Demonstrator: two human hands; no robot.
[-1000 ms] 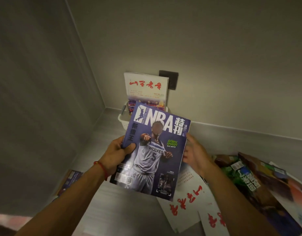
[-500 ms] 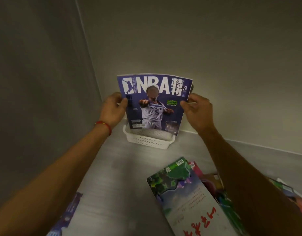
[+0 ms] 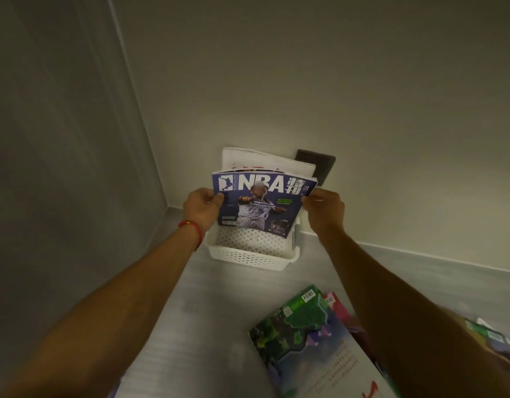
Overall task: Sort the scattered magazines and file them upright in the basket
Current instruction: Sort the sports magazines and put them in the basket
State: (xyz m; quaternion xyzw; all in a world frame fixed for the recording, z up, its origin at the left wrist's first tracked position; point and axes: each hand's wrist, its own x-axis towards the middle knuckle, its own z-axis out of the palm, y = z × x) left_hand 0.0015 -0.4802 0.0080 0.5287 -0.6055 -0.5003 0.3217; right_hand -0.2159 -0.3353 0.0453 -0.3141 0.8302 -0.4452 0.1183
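Observation:
A purple NBA magazine (image 3: pixel 262 205) stands upright with its lower edge inside the white perforated basket (image 3: pixel 248 257) in the floor corner. My left hand (image 3: pixel 202 209) grips its left edge and my right hand (image 3: pixel 324 209) grips its right edge. Behind it a white magazine with red lettering (image 3: pixel 265 162) stands upright in the basket against the wall. On the floor at the lower right lies a green and white magazine (image 3: pixel 308 337) on top of other scattered magazines (image 3: pixel 338 308).
Two grey walls meet just left of the basket. A dark wall socket plate (image 3: pixel 320 165) sits behind the white magazine. More magazines (image 3: pixel 495 337) lie at the right edge beyond my right forearm. Bare grey floor (image 3: pixel 205 311) lies between me and the basket.
The NBA magazine moved from in front of me to the basket and came down into it, in front of the white magazine. Both hands hold its sides throughout.

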